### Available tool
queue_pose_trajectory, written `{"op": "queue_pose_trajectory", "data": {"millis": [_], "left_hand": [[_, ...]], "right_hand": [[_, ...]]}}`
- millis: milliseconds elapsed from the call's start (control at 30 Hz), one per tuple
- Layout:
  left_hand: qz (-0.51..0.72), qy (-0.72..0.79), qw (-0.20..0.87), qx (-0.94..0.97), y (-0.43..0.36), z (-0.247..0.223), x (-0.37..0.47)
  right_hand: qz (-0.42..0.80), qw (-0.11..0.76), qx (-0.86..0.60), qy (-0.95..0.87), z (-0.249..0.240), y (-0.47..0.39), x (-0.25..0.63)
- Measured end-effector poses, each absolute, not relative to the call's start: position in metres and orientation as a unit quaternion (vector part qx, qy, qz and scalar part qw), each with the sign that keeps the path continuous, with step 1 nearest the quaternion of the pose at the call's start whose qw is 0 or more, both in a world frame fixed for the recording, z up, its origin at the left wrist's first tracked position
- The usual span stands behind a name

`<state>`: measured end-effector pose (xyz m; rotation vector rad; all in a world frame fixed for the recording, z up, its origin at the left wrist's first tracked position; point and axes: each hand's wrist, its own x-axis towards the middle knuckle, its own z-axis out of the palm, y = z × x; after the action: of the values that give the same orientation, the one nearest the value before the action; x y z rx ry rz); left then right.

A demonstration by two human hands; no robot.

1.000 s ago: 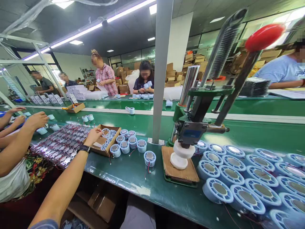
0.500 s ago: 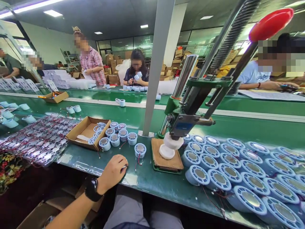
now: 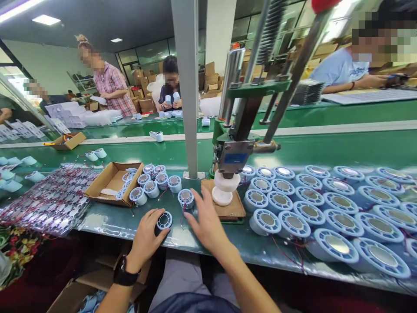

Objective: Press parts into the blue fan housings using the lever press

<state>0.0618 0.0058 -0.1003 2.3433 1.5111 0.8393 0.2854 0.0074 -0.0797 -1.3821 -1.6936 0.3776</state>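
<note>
My left hand (image 3: 150,234), with a black watch on its wrist, has its fingers curled round a light-blue ring-shaped part (image 3: 164,220) with a dark centre, low over the green bench. Close by on the right, my right hand (image 3: 206,215) is spread, thumb and fingers apart, beside a light-blue round unit (image 3: 185,198) with a silver disc and thin red wires. A hand press (image 3: 236,156) stands right of it, its white round pad just above a white round holder (image 3: 222,196) on a brown board (image 3: 233,211).
A cardboard tray (image 3: 94,187) with blue rings and several blue units (image 3: 151,189) lie left. Rows of finished-looking units (image 3: 295,224) cover the right. A grey post (image 3: 189,108) rises behind. Circuit boards (image 3: 48,193) lie far left; several people work across the bench.
My right hand has come into view, reaching beside the single blue unit. A ring-shaped part now shows in my left hand. The camera view has turned a little to the right.
</note>
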Motion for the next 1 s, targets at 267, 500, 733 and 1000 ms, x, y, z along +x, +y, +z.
{"op": "queue_pose_trajectory", "data": {"millis": [267, 500, 733, 1000], "left_hand": [[0.347, 0.574, 0.177, 0.72, -0.012, -0.097, 0.065], [0.317, 0.426, 0.178, 0.829, -0.022, -0.061, 0.129], [0.295, 0.439, 0.205, 0.823, -0.011, -0.052, 0.146], [0.316, 0.519, 0.298, 0.736, -0.01, -0.052, 0.154]], "right_hand": [[0.201, 0.419, -0.52, -0.717, -0.098, -0.009, 0.278], [0.202, 0.492, -0.53, -0.66, -0.119, -0.04, 0.288], [0.198, 0.514, -0.517, -0.655, -0.112, -0.035, 0.284], [0.219, 0.502, -0.551, -0.63, -0.12, -0.038, 0.282]]}}
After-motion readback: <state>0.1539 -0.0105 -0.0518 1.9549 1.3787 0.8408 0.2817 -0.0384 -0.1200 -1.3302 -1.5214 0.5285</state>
